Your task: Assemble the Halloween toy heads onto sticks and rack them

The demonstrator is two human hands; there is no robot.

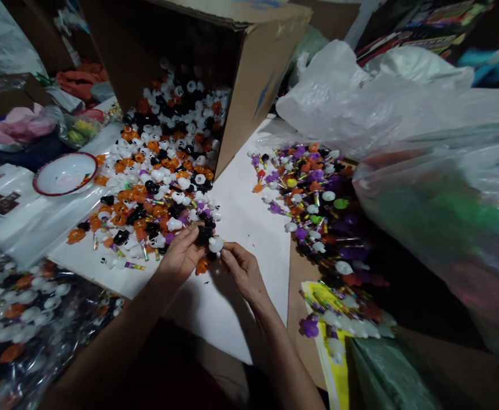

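Note:
In the head view, my left hand (181, 254) is closed round a small black plastic figure (205, 234) at the front edge of a loose pile. Close beside it, my right hand (244, 270) pinches a small white plastic figure (215, 244) between thumb and fingertips. Just under the hands there is an orange pumpkin-shaped piece (202, 266); whether a finger touches it I cannot tell. Orange, white and black Halloween pieces (140, 196) spread out to the left, some with short striped multicoloured tubes (134, 266) attached.
A tipped cardboard box (249, 85) spills pieces onto the white board (249, 228). More figures with tubes (313, 188) lie to the right, beside filled plastic bags (441, 199). At left stand a red-rimmed bowl (46, 173) and a clear bag of pieces (27, 319). A yellow sheet (337, 370) is at lower right.

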